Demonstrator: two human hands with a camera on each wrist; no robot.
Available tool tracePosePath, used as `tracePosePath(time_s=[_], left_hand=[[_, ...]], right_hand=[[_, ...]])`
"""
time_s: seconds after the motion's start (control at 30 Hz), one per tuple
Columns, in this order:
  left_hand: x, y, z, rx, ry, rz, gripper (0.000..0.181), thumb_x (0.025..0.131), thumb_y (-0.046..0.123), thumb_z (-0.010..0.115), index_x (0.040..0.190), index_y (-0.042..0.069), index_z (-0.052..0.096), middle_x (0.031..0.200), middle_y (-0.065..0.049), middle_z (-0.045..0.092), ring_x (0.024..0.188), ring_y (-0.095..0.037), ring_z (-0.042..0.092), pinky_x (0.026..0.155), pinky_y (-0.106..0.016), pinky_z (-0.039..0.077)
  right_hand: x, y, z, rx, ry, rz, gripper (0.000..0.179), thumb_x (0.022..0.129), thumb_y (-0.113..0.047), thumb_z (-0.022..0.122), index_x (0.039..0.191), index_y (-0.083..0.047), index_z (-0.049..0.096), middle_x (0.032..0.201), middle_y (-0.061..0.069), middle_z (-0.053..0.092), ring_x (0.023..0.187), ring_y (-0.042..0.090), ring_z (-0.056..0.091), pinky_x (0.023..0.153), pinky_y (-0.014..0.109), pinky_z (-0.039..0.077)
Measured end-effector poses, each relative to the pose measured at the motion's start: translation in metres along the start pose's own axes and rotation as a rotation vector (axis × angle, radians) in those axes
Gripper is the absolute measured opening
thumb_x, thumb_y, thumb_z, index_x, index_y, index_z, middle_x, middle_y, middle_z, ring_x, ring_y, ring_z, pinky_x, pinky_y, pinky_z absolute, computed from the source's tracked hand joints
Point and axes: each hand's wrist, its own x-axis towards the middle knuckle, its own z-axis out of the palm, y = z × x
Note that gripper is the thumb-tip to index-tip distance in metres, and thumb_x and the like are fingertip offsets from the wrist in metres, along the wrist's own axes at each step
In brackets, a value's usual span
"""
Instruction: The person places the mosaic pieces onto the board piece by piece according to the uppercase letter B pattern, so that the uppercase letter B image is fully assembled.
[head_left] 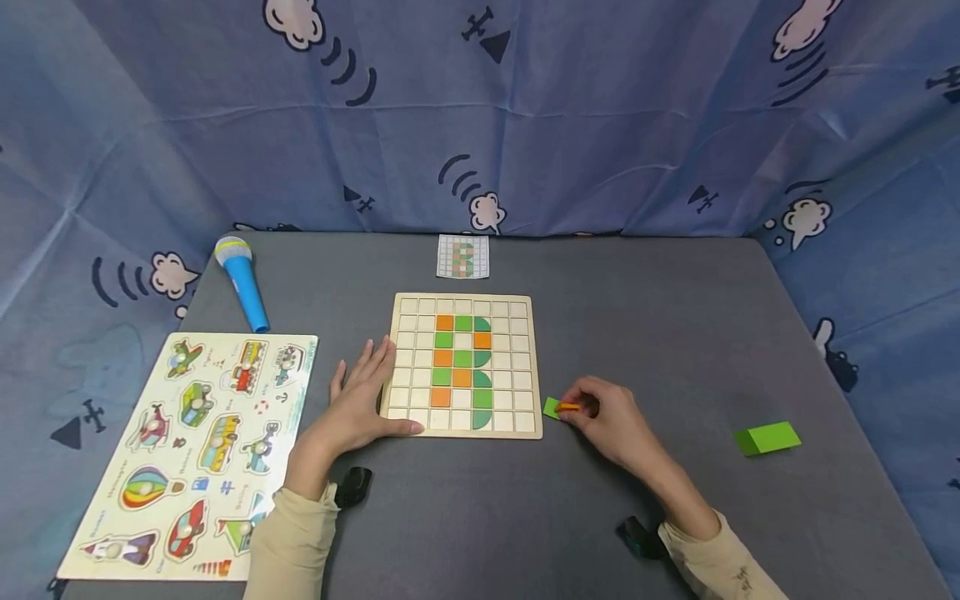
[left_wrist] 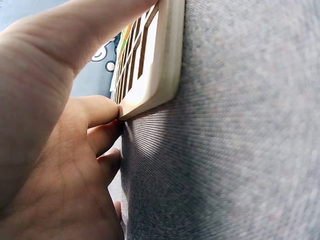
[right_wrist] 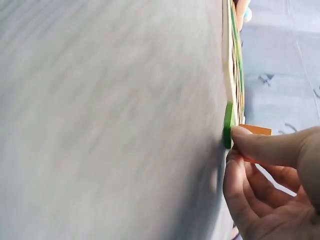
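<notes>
A square wooden grid board point(head_left: 517, 358) lies mid-table, with orange, green and teal-green tiles point(head_left: 462, 358) in its middle columns; some teal ones have rounded sides. At the board's left edge my left hand point(head_left: 352, 408) rests with fingers extended and the thumb along the near edge; the left wrist view shows a finger touching the corner. Just right of the board, my right hand point(head_left: 607, 421) pinches a small orange tile point(right_wrist: 257, 130) between thumb and fingers. Beside those fingertips is a green tile point(right_wrist: 228, 122), close to the board's lower right corner; whether the fingers touch it I cannot tell.
Behind the board lies a card point(head_left: 480, 267) printed with a coloured grid pattern. A green block point(head_left: 768, 437) stands far right. On the left are a blue toy microphone point(head_left: 246, 287) and a vehicle puzzle board point(head_left: 288, 404). Patterned blue cloth point(head_left: 585, 150) rises behind the grey table point(head_left: 637, 308).
</notes>
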Motion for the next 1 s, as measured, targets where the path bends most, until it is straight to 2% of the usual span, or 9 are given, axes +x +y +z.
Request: tracePosePath(time_s=[0.13, 0.3, 0.43, 0.53, 0.67, 0.83, 1.0], left_hand=[[0.0, 0.002, 0.0, -0.004, 0.0, -0.003, 0.131, 0.078, 0.046, 0.094, 0.171, 0.005, 0.011, 0.18, -0.013, 0.006, 0.167, -0.037, -0.002, 0.127, -0.068, -0.008], [-0.001, 0.002, 0.0, 0.0, -0.002, -0.006, 0.13, 0.078, 0.046, 0.093, 0.171, 0.005, 0.011, 0.18, -0.012, 0.005, 0.167, -0.037, -0.003, 0.128, -0.067, -0.008], [0.0, 0.002, 0.0, -0.001, -0.005, -0.009, 0.13, 0.079, 0.046, 0.093, 0.171, 0.006, 0.01, 0.18, -0.012, 0.005, 0.167, -0.037, -0.003, 0.128, -0.067, -0.009], [0.0, 0.002, 0.0, -0.003, -0.007, -0.01, 0.131, 0.079, 0.047, 0.093, 0.171, 0.006, 0.01, 0.18, -0.012, 0.005, 0.167, -0.037, -0.004, 0.127, -0.067, -0.009], [0.0, 0.002, 0.0, 0.003, -0.005, -0.009, 0.13, 0.079, 0.047, 0.093, 0.171, 0.005, 0.011, 0.18, -0.012, 0.005, 0.167, -0.037, -0.003, 0.127, -0.068, -0.008], [0.0, 0.003, -0.001, 0.01, 0.0, -0.011, 0.13, 0.078, 0.048, 0.093, 0.171, 0.005, 0.012, 0.18, -0.013, 0.006, 0.167, -0.038, -0.002, 0.127, -0.069, -0.007], [0.0, 0.003, -0.001, 0.006, -0.002, -0.015, 0.131, 0.078, 0.048, 0.094, 0.171, 0.005, 0.011, 0.18, -0.013, 0.005, 0.167, -0.038, -0.002, 0.127, -0.068, -0.007]], right_hand=[[0.007, -0.012, 0.014, 0.052, 0.017, -0.044, 0.012, 0.086, -0.003, 0.086, 0.093, -0.012, 0.081, 0.088, 0.0, 0.071, 0.071, 0.004, 0.06, 0.065, 0.022, 0.052], [0.017, -0.031, 0.032, 0.108, -0.003, -0.098, 0.014, 0.091, -0.007, 0.082, 0.104, -0.011, 0.085, 0.095, 0.0, 0.072, 0.075, 0.005, 0.055, 0.067, 0.023, 0.048], [0.023, -0.048, 0.044, 0.143, -0.005, -0.101, 0.016, 0.093, -0.007, 0.08, 0.108, -0.009, 0.085, 0.097, 0.001, 0.072, 0.08, 0.008, 0.057, 0.07, 0.024, 0.048], [0.025, -0.057, 0.053, 0.187, -0.047, -0.09, 0.017, 0.093, -0.006, 0.08, 0.11, -0.007, 0.083, 0.097, 0.002, 0.074, 0.079, 0.007, 0.061, 0.071, 0.023, 0.052], [0.027, -0.068, 0.065, 0.231, -0.112, -0.074, 0.013, 0.091, -0.004, 0.082, 0.103, -0.006, 0.079, 0.09, 0.003, 0.074, 0.072, 0.005, 0.062, 0.067, 0.021, 0.054], [0.03, -0.079, 0.072, 0.205, -0.115, -0.066, 0.012, 0.086, -0.008, 0.087, 0.088, -0.013, 0.076, 0.082, -0.002, 0.07, 0.067, 0.008, 0.058, 0.061, 0.022, 0.049], [0.033, -0.081, 0.075, 0.149, -0.098, -0.089, 0.011, 0.084, -0.01, 0.09, 0.082, -0.015, 0.081, 0.083, -0.003, 0.071, 0.078, 0.011, 0.06, 0.069, 0.025, 0.05]])
